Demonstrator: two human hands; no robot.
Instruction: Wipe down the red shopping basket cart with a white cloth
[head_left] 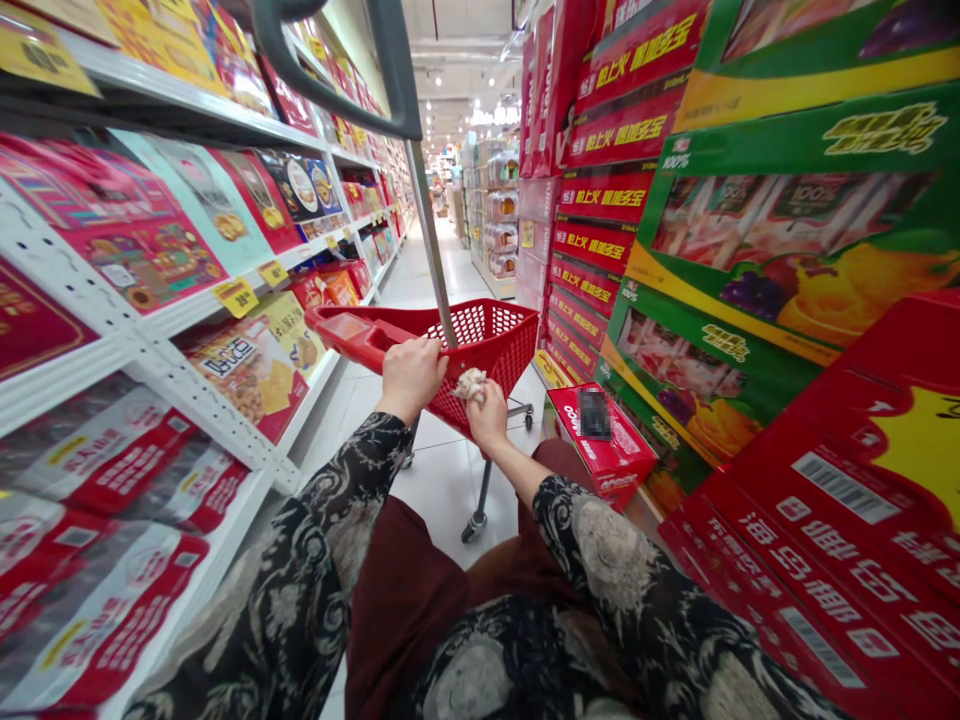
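Red basket (491,352) has L hand (411,378) clamped on its rim, w/ R hand (489,415) clenched on whitish wad (471,384).

Left hand (411,380) and right hand (490,414): I count two, one of each
Red basket cart (495,345): one
Metal pole (430,235): one
Cart wheels (474,528): two I can make out clearly
Crumpled wad (470,383): one
Patterned sleeves (615,560): two
Green fruit-drink cartons (750,150): at least three on my feed
Yellow price tags (235,297): at least three
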